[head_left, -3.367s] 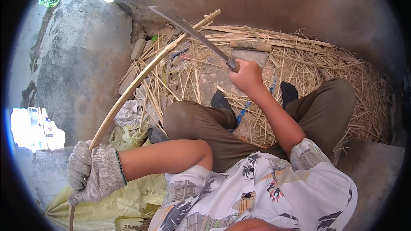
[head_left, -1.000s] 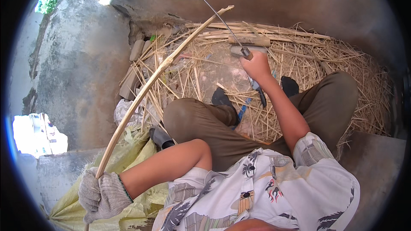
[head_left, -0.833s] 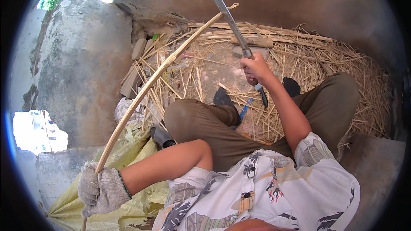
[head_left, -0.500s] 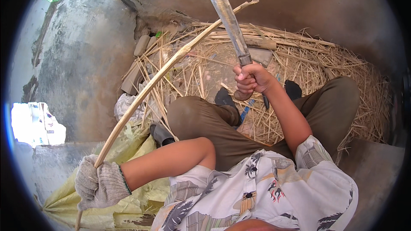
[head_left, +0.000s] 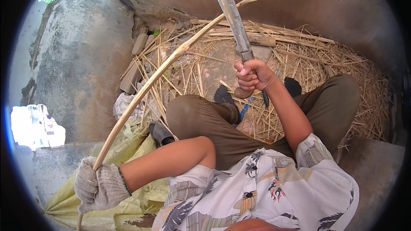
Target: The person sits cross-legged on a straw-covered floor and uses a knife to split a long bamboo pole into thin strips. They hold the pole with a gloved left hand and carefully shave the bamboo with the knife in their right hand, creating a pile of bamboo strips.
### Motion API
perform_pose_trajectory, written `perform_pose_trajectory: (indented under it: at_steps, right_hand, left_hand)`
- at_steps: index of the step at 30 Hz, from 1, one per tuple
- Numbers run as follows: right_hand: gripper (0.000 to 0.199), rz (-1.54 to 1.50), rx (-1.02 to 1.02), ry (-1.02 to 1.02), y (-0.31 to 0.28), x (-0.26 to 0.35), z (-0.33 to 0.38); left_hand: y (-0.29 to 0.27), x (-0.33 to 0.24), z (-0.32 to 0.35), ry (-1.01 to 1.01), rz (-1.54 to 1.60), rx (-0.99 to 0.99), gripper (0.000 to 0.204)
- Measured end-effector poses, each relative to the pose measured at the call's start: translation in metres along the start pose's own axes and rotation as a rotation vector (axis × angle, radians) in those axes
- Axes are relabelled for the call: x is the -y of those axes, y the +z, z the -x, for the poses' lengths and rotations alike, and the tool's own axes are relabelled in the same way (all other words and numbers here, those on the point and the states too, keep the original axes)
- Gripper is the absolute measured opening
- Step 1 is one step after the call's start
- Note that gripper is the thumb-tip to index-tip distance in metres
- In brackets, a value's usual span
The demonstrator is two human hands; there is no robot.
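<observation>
While the left hand [head_left: 99, 184], in a knitted work glove, is clenched round the lower end of a long pale cane [head_left: 159, 77] at the lower left of the frame, the right hand [head_left: 252, 77] is fisted on the handle of a long blade [head_left: 231, 15] raised toward the top centre. The cane slants up from the glove to the upper middle, its tip frayed, and crosses just beside the blade. Judging by the heap of dry shavings and strips [head_left: 325, 68] across the upper right, a good deal of paring looks done; the cane's surface appears largely bare and pale, though how much trimming is left I cannot tell. A crumpled yellow-green sack [head_left: 128, 179] lies at the lower left under the gloved arm; no labels or signs show.
</observation>
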State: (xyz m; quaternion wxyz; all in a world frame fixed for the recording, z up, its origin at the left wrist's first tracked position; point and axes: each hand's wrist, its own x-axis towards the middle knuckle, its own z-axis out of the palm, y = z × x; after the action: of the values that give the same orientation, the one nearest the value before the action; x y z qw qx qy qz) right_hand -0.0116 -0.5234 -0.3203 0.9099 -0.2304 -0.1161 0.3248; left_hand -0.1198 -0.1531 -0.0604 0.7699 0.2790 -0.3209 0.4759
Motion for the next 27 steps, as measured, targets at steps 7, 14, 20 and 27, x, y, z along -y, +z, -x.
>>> perform_pose_trajectory:
  at_steps: [7, 14, 20, 27]
  right_hand:
    - [0.015, 1.357, -0.898, -0.476, 0.030, -0.010, -0.016]
    - [0.019, 1.685, -1.298, -0.414, -0.025, -0.008, 0.001]
    - [0.025, 1.266, -1.495, -0.228, -0.060, -0.003, 0.011]
    - [0.031, 1.139, -1.419, -0.418, -0.064, -0.009, 0.003]
  left_hand:
    - [-0.003, 0.003, -0.006, 0.009, -0.095, 0.050, 0.061]
    - [-0.001, -0.001, 0.001, -0.097, 0.032, 0.146, 0.061]
    - [-0.015, -0.012, -0.012, -0.167, 0.038, 0.162, 0.059]
    - [-0.011, 0.002, -0.006, -0.180, 0.077, 0.204, 0.058]
